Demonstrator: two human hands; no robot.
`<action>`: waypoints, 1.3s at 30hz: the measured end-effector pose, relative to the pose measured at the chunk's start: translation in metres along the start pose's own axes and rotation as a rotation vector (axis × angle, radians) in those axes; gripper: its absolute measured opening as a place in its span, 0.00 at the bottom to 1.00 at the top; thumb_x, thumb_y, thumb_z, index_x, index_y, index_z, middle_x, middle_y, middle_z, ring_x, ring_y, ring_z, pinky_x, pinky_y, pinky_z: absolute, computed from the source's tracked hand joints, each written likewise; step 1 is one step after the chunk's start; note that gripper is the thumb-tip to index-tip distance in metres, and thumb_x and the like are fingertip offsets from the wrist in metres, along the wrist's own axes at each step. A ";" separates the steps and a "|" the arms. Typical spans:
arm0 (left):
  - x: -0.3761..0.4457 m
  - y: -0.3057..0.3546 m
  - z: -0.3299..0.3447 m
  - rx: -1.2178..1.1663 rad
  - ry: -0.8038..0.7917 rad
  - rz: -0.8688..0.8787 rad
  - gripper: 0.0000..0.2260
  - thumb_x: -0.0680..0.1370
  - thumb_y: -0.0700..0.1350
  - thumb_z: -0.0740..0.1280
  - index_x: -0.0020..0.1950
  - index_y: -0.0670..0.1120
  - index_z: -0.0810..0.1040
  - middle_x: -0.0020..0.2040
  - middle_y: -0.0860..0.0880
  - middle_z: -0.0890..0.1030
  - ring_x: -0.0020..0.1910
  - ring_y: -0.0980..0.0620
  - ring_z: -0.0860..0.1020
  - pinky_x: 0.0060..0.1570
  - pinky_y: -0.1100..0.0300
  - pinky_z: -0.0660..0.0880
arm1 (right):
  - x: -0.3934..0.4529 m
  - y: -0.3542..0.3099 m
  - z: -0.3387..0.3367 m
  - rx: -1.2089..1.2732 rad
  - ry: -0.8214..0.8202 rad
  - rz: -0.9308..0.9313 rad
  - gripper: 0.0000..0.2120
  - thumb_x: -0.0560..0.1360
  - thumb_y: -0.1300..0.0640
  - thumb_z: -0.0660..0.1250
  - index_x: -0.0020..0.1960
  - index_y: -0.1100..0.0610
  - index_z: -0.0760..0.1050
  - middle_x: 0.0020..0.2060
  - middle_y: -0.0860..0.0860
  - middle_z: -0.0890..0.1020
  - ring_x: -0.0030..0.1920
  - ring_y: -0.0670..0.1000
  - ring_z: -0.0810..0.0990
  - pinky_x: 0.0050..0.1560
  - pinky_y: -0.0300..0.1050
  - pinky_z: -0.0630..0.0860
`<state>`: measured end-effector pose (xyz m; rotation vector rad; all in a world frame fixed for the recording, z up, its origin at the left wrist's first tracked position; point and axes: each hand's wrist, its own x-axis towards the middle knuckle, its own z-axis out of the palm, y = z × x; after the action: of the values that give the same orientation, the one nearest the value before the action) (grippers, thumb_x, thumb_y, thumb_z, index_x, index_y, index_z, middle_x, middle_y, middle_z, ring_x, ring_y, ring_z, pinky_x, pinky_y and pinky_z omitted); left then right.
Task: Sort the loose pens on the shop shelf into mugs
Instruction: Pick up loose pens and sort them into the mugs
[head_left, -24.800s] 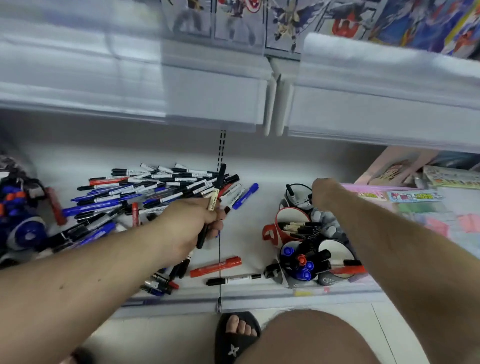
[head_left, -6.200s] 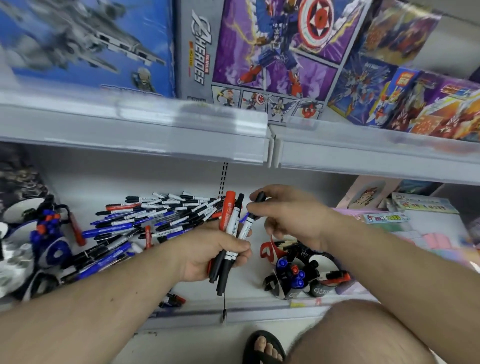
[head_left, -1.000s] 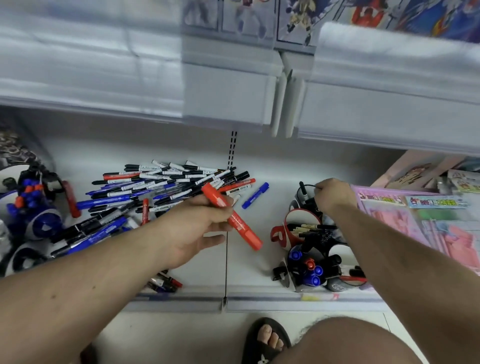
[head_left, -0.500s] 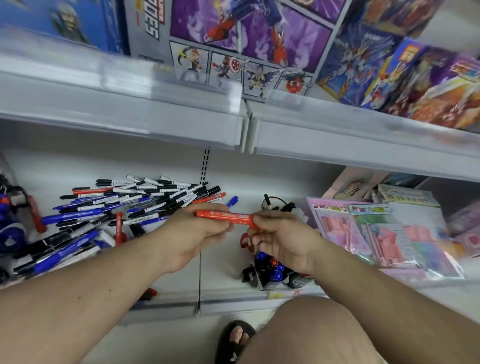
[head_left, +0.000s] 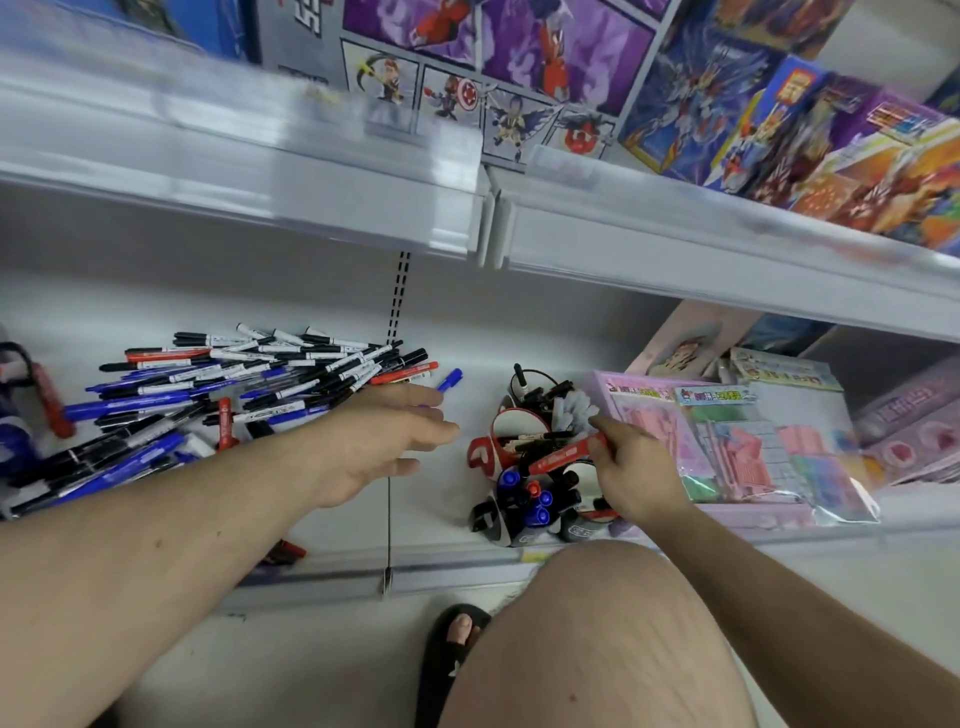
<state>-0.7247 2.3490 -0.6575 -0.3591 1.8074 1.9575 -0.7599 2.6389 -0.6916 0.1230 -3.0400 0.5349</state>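
Right hand (head_left: 631, 470) pinches red marker (head_left: 563, 456), tilted, tip down over cluster of mugs (head_left: 524, 467) just left of hand. Left hand (head_left: 379, 441) empty, fingers relaxed and spread. Loose pen pile (head_left: 249, 379) lies behind-left of left hand on shelf (head_left: 337, 519).

Light is bright, even and cool, falling from overhead – soft, with no hard shadows. The upper shelf (head_left: 322, 171) throws a mild grey shade on the back wall above the left hand (head_left: 374, 441). Its front strip carries a pale sheen, smeared by motion blur; the toy boxes (head_left: 727, 104) above are streaked too. Right of the right hand (head_left: 634, 473), the plastic packs (head_left: 753, 447) glint faintly and look soft. The pens (head_left: 249, 379) left of the left hand are fairly sharp, their print unreadable. Wide-angle bend curves the shelf edges – arms swell toward the lower corners. Mild compression haze throughout.
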 end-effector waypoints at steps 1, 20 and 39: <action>0.000 0.000 -0.001 0.000 0.002 -0.002 0.19 0.75 0.39 0.73 0.64 0.48 0.77 0.58 0.49 0.81 0.56 0.51 0.80 0.52 0.56 0.76 | 0.001 0.002 0.004 -0.030 -0.008 -0.012 0.16 0.81 0.58 0.62 0.68 0.58 0.75 0.52 0.61 0.83 0.51 0.62 0.80 0.50 0.49 0.75; -0.002 -0.001 -0.014 0.085 -0.016 -0.028 0.16 0.74 0.40 0.73 0.61 0.50 0.77 0.57 0.52 0.81 0.55 0.52 0.80 0.58 0.54 0.76 | 0.029 0.020 0.068 -0.497 -0.169 -0.091 0.09 0.75 0.50 0.67 0.52 0.47 0.84 0.50 0.50 0.83 0.56 0.55 0.77 0.60 0.48 0.71; -0.067 0.006 -0.100 0.259 0.109 0.021 0.17 0.75 0.42 0.73 0.61 0.51 0.76 0.55 0.50 0.82 0.54 0.51 0.81 0.60 0.51 0.76 | 0.037 -0.180 -0.001 -0.378 -0.250 -0.332 0.16 0.80 0.57 0.56 0.34 0.59 0.67 0.31 0.54 0.73 0.37 0.57 0.74 0.35 0.44 0.64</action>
<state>-0.6812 2.2401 -0.6308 -0.3689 2.1109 1.7175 -0.7810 2.4684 -0.6273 0.7057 -3.1835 -0.0867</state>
